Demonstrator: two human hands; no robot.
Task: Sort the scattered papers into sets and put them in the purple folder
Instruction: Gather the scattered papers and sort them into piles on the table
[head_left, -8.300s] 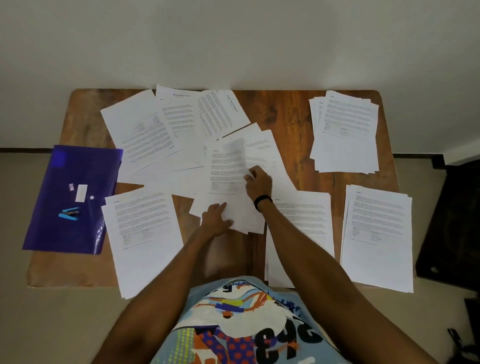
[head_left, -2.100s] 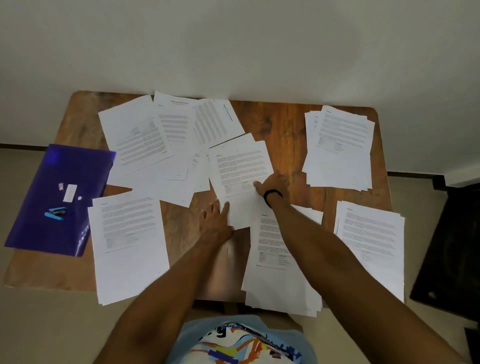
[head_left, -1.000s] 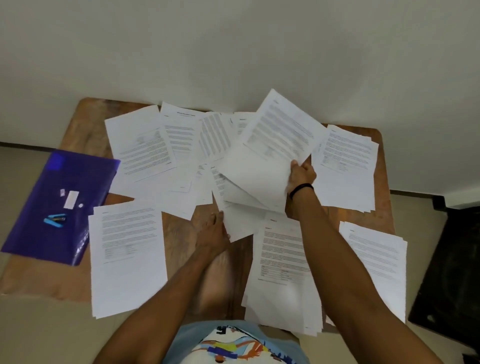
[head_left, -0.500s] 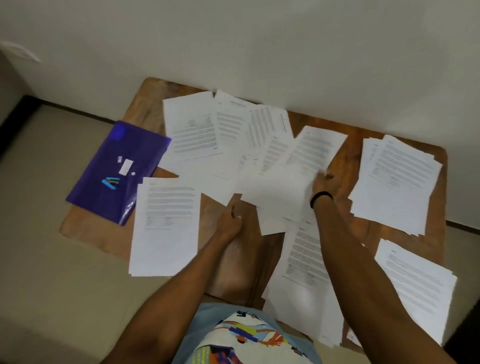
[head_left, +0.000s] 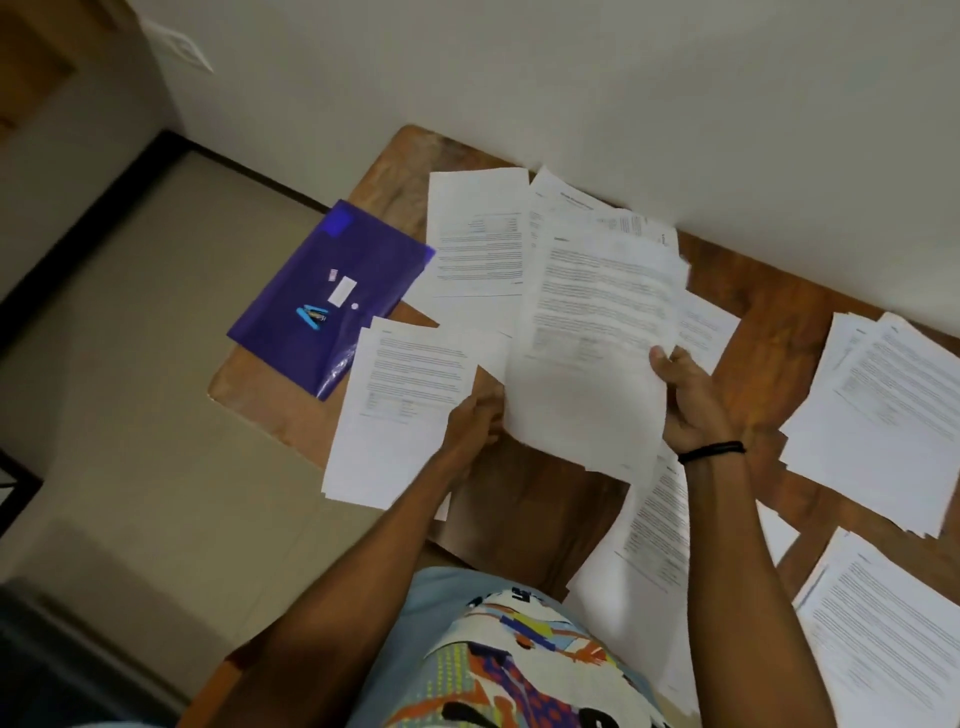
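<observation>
I hold a bundle of printed sheets (head_left: 592, 332) above the wooden table (head_left: 524, 504). My right hand (head_left: 691, 400) grips its right edge and my left hand (head_left: 475, 421) grips its lower left edge. The purple folder (head_left: 322, 291) lies flat at the table's left end, partly over the edge. A sorted stack (head_left: 400, 410) lies just right of the folder, by my left hand. More loose sheets (head_left: 478, 244) lie spread behind the held bundle. Other stacks lie at the near middle (head_left: 654, 545), far right (head_left: 883, 415) and near right (head_left: 883, 623).
A small blue stapler (head_left: 312, 316) and a white label (head_left: 343, 289) sit on the folder. The wall runs right behind the table. Beige floor lies to the left, with a dark object at the bottom left corner.
My right hand lifted a bundle of sheets from the middle pile and swung it leftward. My left hand left the table and took hold of the bundle. The view turned toward the left.
</observation>
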